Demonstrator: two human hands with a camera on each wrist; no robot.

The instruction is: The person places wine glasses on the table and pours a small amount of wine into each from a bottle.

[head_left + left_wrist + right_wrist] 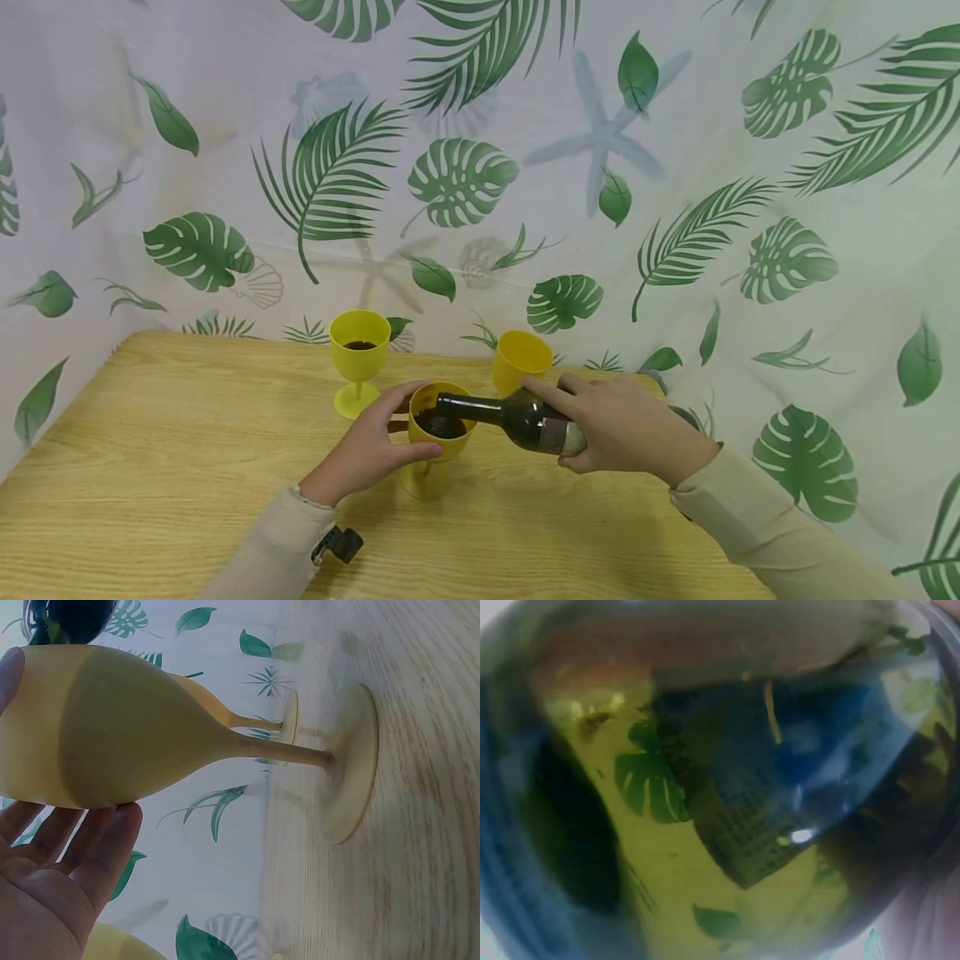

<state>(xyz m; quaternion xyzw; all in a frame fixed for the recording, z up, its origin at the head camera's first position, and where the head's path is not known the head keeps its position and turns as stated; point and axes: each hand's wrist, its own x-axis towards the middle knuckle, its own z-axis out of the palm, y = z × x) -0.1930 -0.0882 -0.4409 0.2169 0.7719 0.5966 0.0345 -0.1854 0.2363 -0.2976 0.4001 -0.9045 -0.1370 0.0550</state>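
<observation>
My left hand steadies a yellow goblet by its bowl, thumb on the near side and fingers on the far side. In the left wrist view, the goblet has its foot on the table. Dark liquid lies in its bowl. My right hand grips a dark glass wine bottle around its body. The bottle is tilted, with its mouth over the inside of the goblet. Up close in the right wrist view, the bottle's glass fills the frame, a label showing through it.
Behind and left stands a second yellow goblet with dark liquid in it. A third, orange-yellow goblet stands behind the bottle, partly hidden. The wooden table ends at a leaf-patterned curtain.
</observation>
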